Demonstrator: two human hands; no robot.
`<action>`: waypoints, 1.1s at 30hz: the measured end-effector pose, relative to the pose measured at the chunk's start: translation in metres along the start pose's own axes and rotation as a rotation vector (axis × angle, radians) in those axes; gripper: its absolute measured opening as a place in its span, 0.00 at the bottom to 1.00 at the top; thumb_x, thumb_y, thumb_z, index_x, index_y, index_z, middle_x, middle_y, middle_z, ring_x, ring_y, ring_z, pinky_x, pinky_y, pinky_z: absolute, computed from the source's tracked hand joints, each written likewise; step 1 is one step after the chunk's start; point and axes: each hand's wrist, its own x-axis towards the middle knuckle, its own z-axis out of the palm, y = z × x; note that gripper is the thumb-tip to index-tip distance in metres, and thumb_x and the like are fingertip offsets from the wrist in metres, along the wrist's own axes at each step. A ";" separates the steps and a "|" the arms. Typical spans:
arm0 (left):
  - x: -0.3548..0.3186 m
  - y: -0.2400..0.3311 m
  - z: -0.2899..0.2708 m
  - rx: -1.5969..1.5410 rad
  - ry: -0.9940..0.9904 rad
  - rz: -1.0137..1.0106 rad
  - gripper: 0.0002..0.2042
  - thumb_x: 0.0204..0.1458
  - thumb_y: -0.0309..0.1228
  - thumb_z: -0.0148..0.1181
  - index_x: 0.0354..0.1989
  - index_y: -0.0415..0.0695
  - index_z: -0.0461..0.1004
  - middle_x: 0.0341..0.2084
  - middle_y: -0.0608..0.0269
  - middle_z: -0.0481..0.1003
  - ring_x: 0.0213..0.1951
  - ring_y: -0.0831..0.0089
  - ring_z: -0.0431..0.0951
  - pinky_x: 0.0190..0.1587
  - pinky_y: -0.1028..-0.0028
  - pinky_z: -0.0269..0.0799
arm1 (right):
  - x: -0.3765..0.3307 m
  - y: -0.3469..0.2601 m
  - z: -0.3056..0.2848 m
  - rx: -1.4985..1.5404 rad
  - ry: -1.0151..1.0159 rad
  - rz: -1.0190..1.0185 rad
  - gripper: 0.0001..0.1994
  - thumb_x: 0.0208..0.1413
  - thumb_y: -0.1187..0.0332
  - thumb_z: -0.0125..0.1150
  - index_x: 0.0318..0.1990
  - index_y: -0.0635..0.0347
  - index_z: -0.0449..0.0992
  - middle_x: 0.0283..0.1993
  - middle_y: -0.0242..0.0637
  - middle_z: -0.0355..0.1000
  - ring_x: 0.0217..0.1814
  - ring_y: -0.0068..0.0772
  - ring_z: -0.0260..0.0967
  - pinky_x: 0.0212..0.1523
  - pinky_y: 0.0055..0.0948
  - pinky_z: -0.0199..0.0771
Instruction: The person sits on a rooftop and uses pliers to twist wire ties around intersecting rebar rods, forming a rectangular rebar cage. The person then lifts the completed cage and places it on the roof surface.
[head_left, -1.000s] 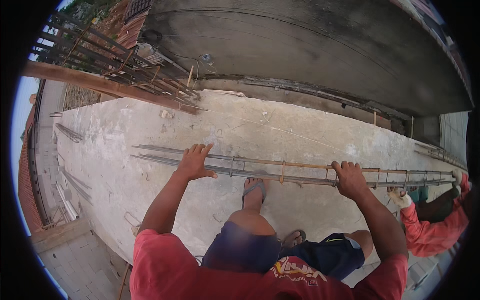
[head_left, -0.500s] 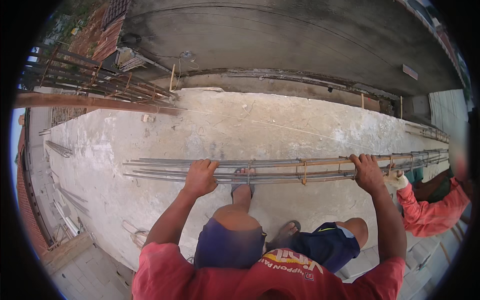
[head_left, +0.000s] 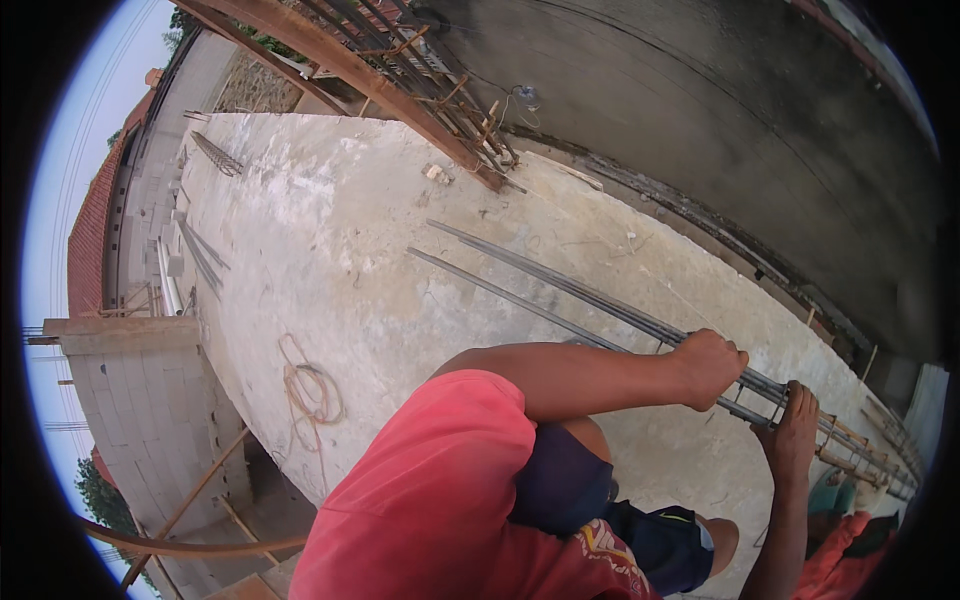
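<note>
A long rebar cage [head_left: 570,285], made of grey steel bars with rusty ties and stirrups, runs from the middle of the view to the right edge. My left hand [head_left: 708,368] is wrapped round its bars. Farther along to the right, my right hand [head_left: 794,425] grips the same cage, close to the stirrups. The bars' loose ends reach out past my left hand toward the left. The far right end lies beside another person in a red sleeve [head_left: 850,560]; that person's hands do not show clearly.
A bare concrete slab [head_left: 300,240] spreads beneath me, with a coil of hose or cord [head_left: 312,390] on it. A rusty steel beam [head_left: 400,90] and an upright bundle of rebar [head_left: 440,70] stand at the top. A grey wall [head_left: 700,120] borders the far side.
My view has swung to the left, so the cage now slants down to the right. My left hand has shifted along the bars, closer to my right hand.
</note>
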 end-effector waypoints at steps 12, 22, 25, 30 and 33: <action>0.130 0.051 -0.060 0.308 0.077 0.200 0.14 0.37 0.38 0.69 0.33 0.48 0.82 0.29 0.64 0.81 0.34 0.70 0.83 0.35 0.69 0.75 | 0.039 0.106 -0.068 -0.334 0.215 0.050 0.21 0.45 0.83 0.46 0.50 0.65 0.64 0.46 0.52 0.65 0.54 0.56 0.62 0.52 0.51 0.64; 0.164 -0.028 -0.056 0.218 0.129 0.189 0.11 0.37 0.36 0.68 0.30 0.48 0.82 0.29 0.62 0.82 0.34 0.67 0.83 0.37 0.67 0.76 | 0.109 0.090 -0.051 -0.280 0.119 0.148 0.26 0.43 0.83 0.49 0.55 0.65 0.62 0.49 0.51 0.64 0.56 0.59 0.61 0.55 0.51 0.64; 0.153 -0.059 -0.057 0.137 0.144 0.177 0.13 0.36 0.34 0.69 0.33 0.46 0.80 0.29 0.59 0.81 0.35 0.65 0.83 0.38 0.66 0.76 | 0.128 0.066 -0.040 -0.270 0.098 0.131 0.27 0.42 0.82 0.52 0.55 0.65 0.62 0.48 0.50 0.64 0.55 0.58 0.62 0.53 0.51 0.65; 0.142 -0.100 -0.058 0.114 0.036 0.106 0.19 0.36 0.30 0.67 0.40 0.44 0.76 0.33 0.56 0.80 0.38 0.62 0.82 0.40 0.64 0.76 | 0.157 0.047 -0.019 -0.199 0.069 0.067 0.27 0.38 0.83 0.52 0.52 0.64 0.63 0.47 0.51 0.64 0.53 0.58 0.61 0.52 0.51 0.64; 0.139 -0.120 -0.049 0.130 0.021 0.086 0.19 0.36 0.30 0.67 0.41 0.43 0.76 0.33 0.56 0.80 0.38 0.60 0.82 0.40 0.64 0.76 | 0.171 0.052 0.003 -0.120 0.068 0.014 0.28 0.35 0.83 0.52 0.52 0.64 0.62 0.46 0.51 0.63 0.51 0.59 0.61 0.50 0.52 0.64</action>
